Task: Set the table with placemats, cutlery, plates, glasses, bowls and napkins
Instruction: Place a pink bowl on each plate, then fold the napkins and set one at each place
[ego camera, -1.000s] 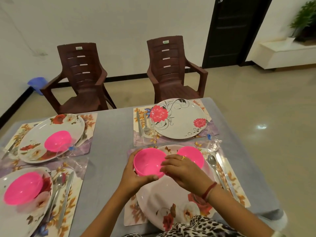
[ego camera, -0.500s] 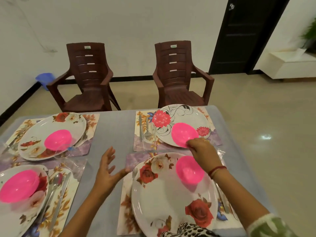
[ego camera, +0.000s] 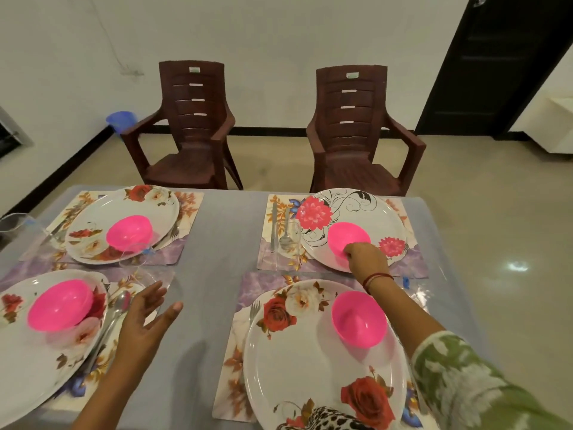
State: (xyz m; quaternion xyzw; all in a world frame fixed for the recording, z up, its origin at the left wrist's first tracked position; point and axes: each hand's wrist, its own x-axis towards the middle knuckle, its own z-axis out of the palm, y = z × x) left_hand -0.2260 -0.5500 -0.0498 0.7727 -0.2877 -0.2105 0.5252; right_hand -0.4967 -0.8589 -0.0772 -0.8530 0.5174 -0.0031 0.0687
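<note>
Bowl (ego camera: 343, 236): glossy pink plastic, upright

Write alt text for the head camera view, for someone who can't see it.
A person's right hand pinches the rim of a pink bowl on the far right plate; the left hand hovers open over the grey table. All four floral plates hold pink bowls.

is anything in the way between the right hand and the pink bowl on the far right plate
Nothing visible does. The right hand has its fingers on the near rim of the pink bowl, which sits on the far right plate.
</note>
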